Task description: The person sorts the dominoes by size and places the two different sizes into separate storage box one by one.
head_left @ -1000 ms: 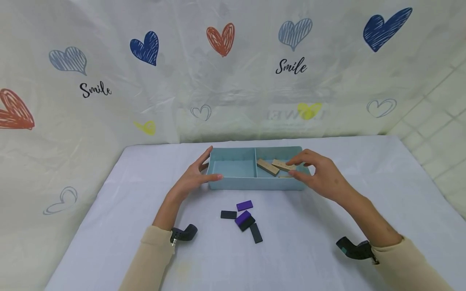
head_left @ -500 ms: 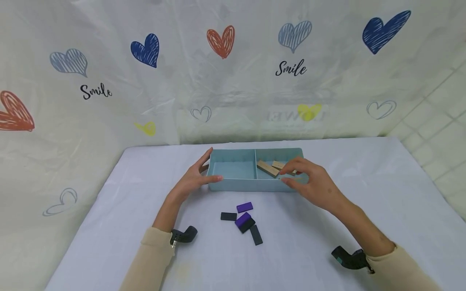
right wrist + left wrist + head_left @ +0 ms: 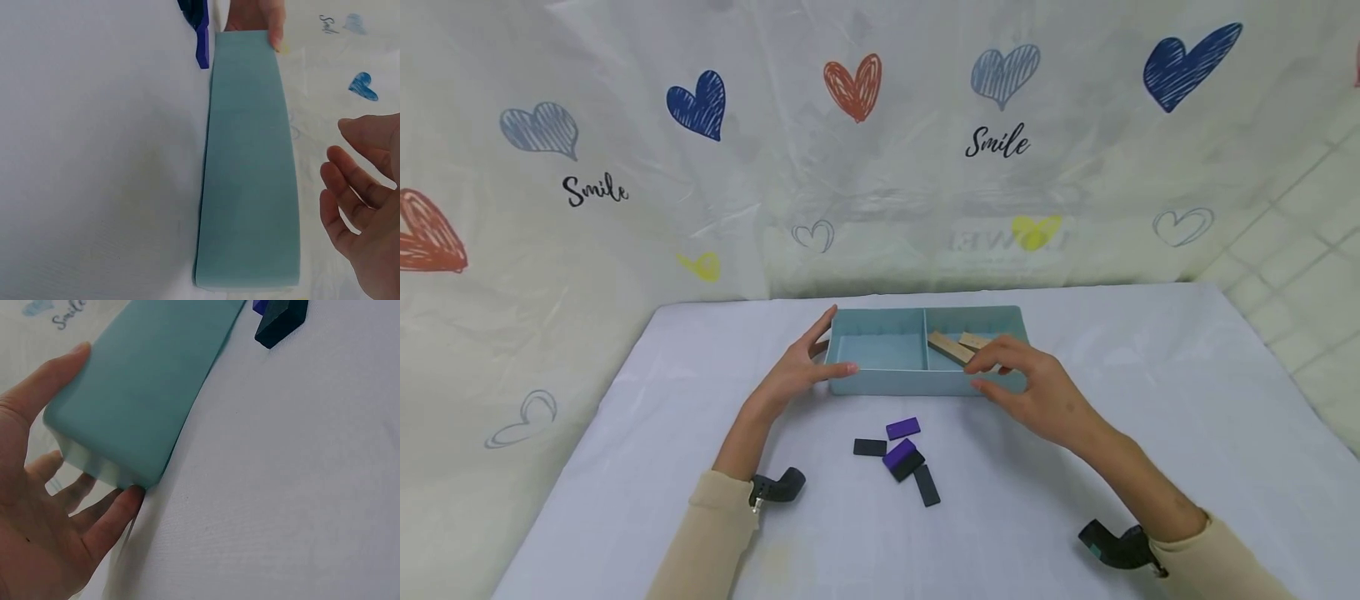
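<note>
A teal two-compartment tray (image 3: 880, 382) stands at the middle of the table. My left hand (image 3: 820, 354) braces its left end, thumb along the front wall and straight fingers at the far corner, as the left wrist view shows on the tray (image 3: 144, 394). Two wooden blocks (image 3: 951, 347) lie in the right compartment; the left compartment holds nothing. My right hand (image 3: 981, 375) hovers at the tray's front right wall with loosely curved fingers and nothing in it. In the right wrist view, that hand (image 3: 362, 212) is beside the tray (image 3: 250, 156), apart from it.
Several small purple and black blocks (image 3: 901, 454) lie loose on the white cloth in front of the tray, between my forearms. A heart-printed sheet hangs behind the table. Tiled floor shows past the table's right edge (image 3: 1285, 367).
My right hand has drawn back from over the wooden blocks, leftward and toward me, to the tray's front wall. The left hand and the tray have stayed put.
</note>
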Available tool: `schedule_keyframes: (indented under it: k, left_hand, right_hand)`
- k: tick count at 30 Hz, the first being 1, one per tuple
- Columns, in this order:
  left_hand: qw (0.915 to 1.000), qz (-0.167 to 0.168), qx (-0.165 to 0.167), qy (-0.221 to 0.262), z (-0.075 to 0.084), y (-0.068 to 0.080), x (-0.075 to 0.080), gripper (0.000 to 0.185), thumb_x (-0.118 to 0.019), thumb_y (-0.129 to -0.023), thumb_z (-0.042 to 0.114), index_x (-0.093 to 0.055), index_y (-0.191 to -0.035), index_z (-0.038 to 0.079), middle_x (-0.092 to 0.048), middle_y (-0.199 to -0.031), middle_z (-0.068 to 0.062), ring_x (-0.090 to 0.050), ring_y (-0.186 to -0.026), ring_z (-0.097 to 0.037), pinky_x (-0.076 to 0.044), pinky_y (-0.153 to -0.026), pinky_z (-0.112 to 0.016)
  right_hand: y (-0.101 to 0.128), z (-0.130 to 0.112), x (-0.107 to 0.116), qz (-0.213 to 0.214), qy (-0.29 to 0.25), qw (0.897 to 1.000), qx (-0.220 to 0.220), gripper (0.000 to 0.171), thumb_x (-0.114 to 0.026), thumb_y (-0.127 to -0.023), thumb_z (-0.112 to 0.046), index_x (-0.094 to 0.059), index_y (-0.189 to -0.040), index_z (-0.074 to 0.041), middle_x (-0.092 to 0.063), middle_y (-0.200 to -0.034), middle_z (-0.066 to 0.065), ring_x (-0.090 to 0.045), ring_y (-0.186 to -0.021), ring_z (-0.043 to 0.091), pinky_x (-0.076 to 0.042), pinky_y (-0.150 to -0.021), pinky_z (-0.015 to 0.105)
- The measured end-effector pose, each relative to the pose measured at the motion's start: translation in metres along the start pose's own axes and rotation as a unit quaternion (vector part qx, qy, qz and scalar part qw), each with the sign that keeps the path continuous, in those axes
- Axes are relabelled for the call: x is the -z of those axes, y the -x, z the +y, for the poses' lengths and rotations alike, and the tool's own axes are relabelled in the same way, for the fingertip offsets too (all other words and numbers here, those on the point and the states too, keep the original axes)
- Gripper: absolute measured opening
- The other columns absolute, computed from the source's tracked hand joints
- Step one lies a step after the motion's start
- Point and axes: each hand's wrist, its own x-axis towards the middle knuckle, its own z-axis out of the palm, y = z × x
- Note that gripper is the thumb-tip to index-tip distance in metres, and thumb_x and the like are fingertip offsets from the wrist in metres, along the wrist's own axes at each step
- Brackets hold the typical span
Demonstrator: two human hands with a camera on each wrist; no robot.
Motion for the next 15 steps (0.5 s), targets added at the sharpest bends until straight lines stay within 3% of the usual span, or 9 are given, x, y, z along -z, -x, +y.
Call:
schedule_keyframes:
  k: [15]
  left_hand:
    - [1.0000, -0.003, 0.002, 0.009, 0.000, 0.001, 0.000, 0.105, -0.086, -0.083, 0.041, -0.019, -0.162, 0.053, -0.015, -0.176, 0.011, -0.027, -0.161, -0.030, -0.024, -0.120, -0.075]
  right_hand:
    - [0.008, -0.007, -0.013, -0.035, -0.029, 0.999, 0.012, 0.029, -0.080, -0.089, -0.003, -0.075, -0.105, -0.026, -0.071, -0.103, -0.007, -0.064, -0.095, 0.012, -0.054, -0.083, 0.023]
